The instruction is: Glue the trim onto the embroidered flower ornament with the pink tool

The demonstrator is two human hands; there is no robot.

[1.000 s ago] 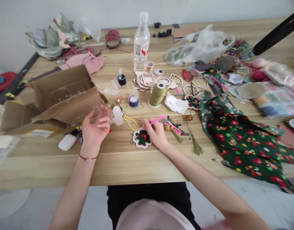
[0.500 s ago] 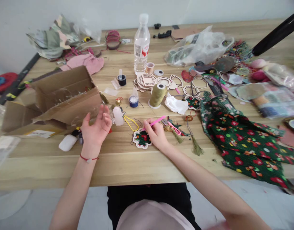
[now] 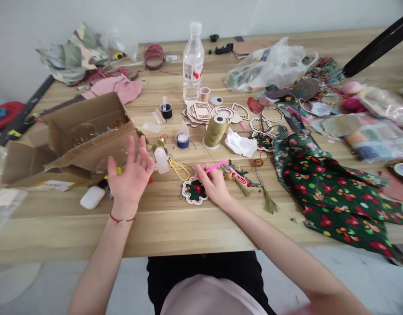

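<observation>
My left hand (image 3: 131, 175) is raised palm up with its fingers spread, holding nothing, in front of the cardboard box. A slim pink pen-shaped tool (image 3: 216, 166) is gripped in my right hand (image 3: 212, 183), its lower end slanting down to the left. Under that end lies a flower-shaped ornament (image 3: 194, 191) with a pale scalloped rim and green-and-red floral fabric inside. My right hand rests at its right edge. Just behind it is a yellow cord loop (image 3: 179, 169). Pink-handled scissors (image 3: 239, 177) and an olive tassel (image 3: 242, 189) lie right of my right hand.
The open cardboard box (image 3: 86, 140) stands at left, a white case (image 3: 92, 197) before it. Behind are an olive thread cone (image 3: 215, 131), crumpled white tissue (image 3: 241, 143), wooden cut-outs (image 3: 201, 111) and a water bottle (image 3: 192, 65). Green floral fabric (image 3: 329, 188) spreads at right.
My left hand has turned more upright and its fingers have opened wider. My right hand keeps the pink tool at the ornament, almost unmoved. The view has shifted slightly.
</observation>
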